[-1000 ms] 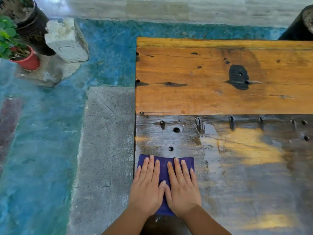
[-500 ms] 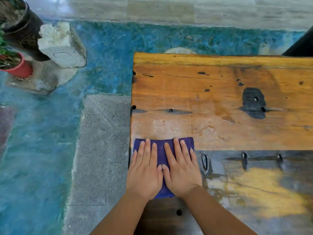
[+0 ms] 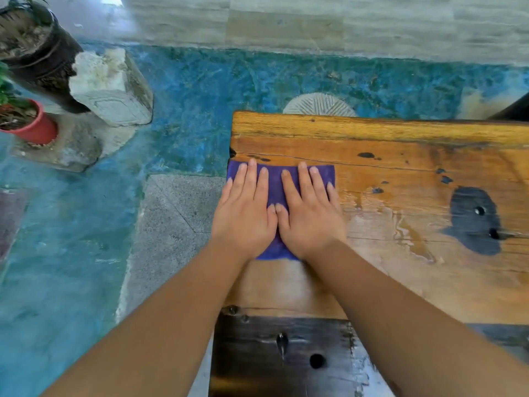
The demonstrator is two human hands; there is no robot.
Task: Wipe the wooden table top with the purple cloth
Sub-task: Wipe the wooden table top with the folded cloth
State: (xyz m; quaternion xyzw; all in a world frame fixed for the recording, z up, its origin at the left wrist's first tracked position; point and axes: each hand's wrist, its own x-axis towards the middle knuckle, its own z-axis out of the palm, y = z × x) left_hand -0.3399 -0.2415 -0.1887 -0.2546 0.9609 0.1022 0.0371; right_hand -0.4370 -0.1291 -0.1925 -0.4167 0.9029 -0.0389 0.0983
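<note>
The folded purple cloth (image 3: 274, 181) lies flat on the wooden table top (image 3: 400, 173), close to its left edge and a little short of the far edge. My left hand (image 3: 243, 213) and my right hand (image 3: 309, 216) press down on it side by side, palms flat, fingers pointing away from me, thumbs touching. The hands hide most of the cloth. A wet sheen marks the wood just right of the cloth and toward me. The near plank (image 3: 286, 359) is darker and wet.
A black patch with small holes (image 3: 472, 222) sits on the table at the right. Left of the table, the floor holds a concrete block (image 3: 108, 87), a red plant pot (image 3: 34, 127) and a dark large pot (image 3: 37, 53). A ribbed pale stone (image 3: 317, 104) lies beyond the table's far edge.
Both hands have pushed the cloth away from me, from the dark near plank across the orange plank toward the far edge, leaving a wet trail behind.
</note>
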